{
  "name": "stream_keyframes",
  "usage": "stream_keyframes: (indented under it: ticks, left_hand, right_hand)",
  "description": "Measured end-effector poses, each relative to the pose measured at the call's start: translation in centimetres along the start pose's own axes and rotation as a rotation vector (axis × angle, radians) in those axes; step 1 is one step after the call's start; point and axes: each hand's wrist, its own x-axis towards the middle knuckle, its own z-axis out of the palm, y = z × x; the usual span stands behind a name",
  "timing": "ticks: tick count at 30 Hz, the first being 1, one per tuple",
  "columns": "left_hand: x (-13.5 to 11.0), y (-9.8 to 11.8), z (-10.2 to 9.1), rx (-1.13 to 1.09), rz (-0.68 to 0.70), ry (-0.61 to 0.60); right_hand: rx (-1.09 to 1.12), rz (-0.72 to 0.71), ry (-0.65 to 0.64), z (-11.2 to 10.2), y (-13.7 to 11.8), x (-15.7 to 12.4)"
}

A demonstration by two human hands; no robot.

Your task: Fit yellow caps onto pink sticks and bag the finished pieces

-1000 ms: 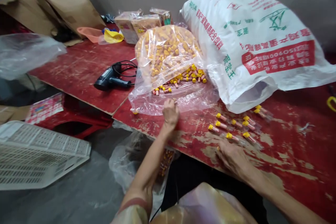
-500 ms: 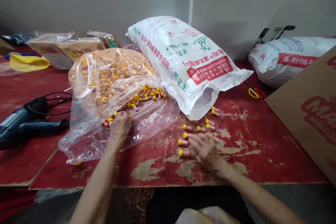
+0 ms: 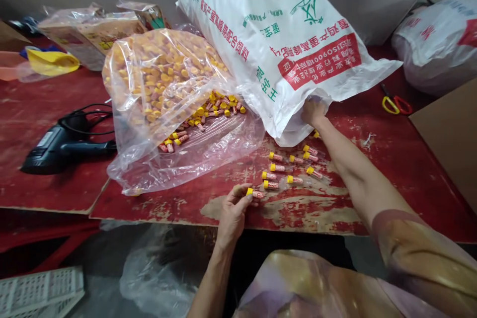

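A worn red-painted table (image 3: 421,169) carries a big white sack (image 3: 276,35). A clear plastic bag (image 3: 160,74) of small yellow-capped tubes (image 3: 290,166) leans against the sack's left side, and more of those tubes lie loose in front of it. Left of the sack sit a black hair dryer (image 3: 63,149) and plastic-wrapped packets (image 3: 89,30); right of it lie red-handled scissors (image 3: 395,105), a second white sack (image 3: 436,44), and a cardboard sheet (image 3: 447,144).

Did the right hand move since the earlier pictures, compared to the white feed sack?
Yes: the right hand moved forward, to the mouth of the white feed sack.
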Motion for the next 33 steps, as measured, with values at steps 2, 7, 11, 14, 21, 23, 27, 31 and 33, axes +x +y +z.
stream_keyframes:
  ticks: [2, 7, 11, 14, 21, 23, 27, 31, 33]
  left_hand:
    - [-0.2, -0.6, 0.2, -0.044, -0.016, 0.007]
    - [-0.4, -1.3, 1.5, -0.153, -0.002, 0.014]
    - [-1.2, -2.2, 3.5, -0.176, -0.006, -0.022]
    - [-2.0, -2.9, 4.6, -0.199, 0.006, 0.030]
    - [-3.1, -3.4, 4.9, -0.309, 0.040, 0.144]
    - [-3.2, -3.4, 4.9, -0.356, 0.028, 0.142]
    - [-3.3, -3.2, 4.7, -0.419, 0.008, 0.152]
    - [-3.6, -3.1, 4.5, -0.414, -0.019, 0.089]
    - [-3.8, -3.2, 4.4, -0.400, -0.028, 0.063]
  right_hand:
    - [0.015, -0.021, 0.066, -1.1, -0.1, -2.2]
    - [0.586, -0.077, 0.064, -3.3, -0.8, -14.1]
    - [0.998, -0.114, -0.291, -2.4, -2.6, -23.8]
    - [1.022, -0.178, -0.287, -1.2, -3.7, -26.9]
    - [0.963, -0.240, -0.297, 0.4, -3.7, -27.4]
    - [0.993, -0.255, -0.283, 1.1, -3.5, -27.7]
    - [0.943, -0.317, -0.344, 1.6, -3.7, -28.5]
    - [0.783, -0.321, -0.325, 0.7, -3.6, -28.9]
    - [0.834, -0.245, -0.287, 0.2, -3.4, -28.9]
